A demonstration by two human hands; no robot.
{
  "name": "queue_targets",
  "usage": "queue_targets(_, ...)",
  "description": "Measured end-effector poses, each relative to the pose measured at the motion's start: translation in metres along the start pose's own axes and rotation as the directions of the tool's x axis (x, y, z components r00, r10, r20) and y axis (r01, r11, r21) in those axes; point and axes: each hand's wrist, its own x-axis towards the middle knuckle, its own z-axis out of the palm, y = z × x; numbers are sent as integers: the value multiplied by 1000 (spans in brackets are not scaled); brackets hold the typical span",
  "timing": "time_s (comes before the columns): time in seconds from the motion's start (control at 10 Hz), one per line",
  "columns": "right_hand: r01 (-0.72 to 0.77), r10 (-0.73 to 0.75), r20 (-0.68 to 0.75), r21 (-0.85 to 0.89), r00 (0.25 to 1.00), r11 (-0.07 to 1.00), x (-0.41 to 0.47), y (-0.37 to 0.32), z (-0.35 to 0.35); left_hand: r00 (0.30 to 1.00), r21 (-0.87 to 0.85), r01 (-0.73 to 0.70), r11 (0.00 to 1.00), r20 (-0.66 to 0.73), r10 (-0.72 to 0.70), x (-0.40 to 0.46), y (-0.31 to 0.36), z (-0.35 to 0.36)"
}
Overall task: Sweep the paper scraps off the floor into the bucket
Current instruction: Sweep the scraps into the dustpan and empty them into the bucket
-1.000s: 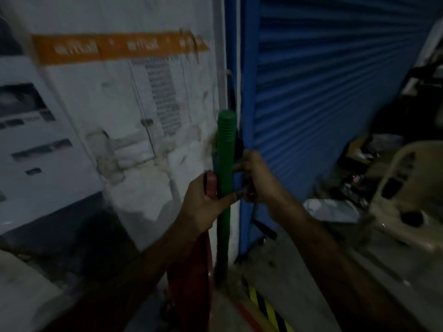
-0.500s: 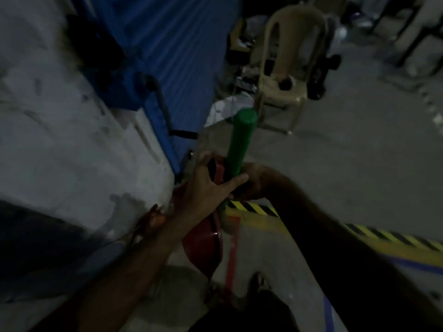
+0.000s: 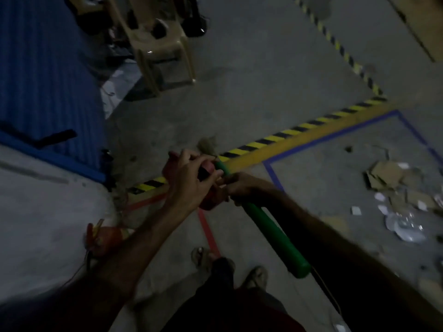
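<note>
Broom: green handle slants from low right, its free end near the feet, up-left to the hands; a tuft of bristles shows just past the left hand, over the floor
Right hand: fingers curled round the handle near its upper part, gripping it
Left hand: fingers curled over a red thing beside the handle, holding it; thumb tip touches the handle; too dim and blurred to tell what the red thing is
Scraps: white paper bits and brown cardboard pieces lie strewn on the floor at the right, well apart from the broom, inside a blue tape outline
Bucket: cannot tell; not made out in this view
Floor: grey concrete, with a yellow-and-black striped line passing behind the hands, and red tape near the feet
Feet: two sandalled feet at the bottom centre
Far side: pale plastic chair at the top, beside a blue ribbed shutter on the left
Left edge: pale wall, with another red object low against it
</note>
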Motion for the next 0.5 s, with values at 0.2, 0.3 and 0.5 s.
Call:
queue_targets(0.2,-62,59,-181,-13,982,998,-40,84,-2,992,-25,-122,992,39,122,-20,61,63)
queue_targets(0.3,-85,41,-254,-164,966,983,-68,125,-5,983,84,-96,992,166,81,-30,81,87)
queue_targets(0.5,-261,101,-412,-353,905,899,-114,182,-15,681,516,-253,818,696,-228,-31,145,145)
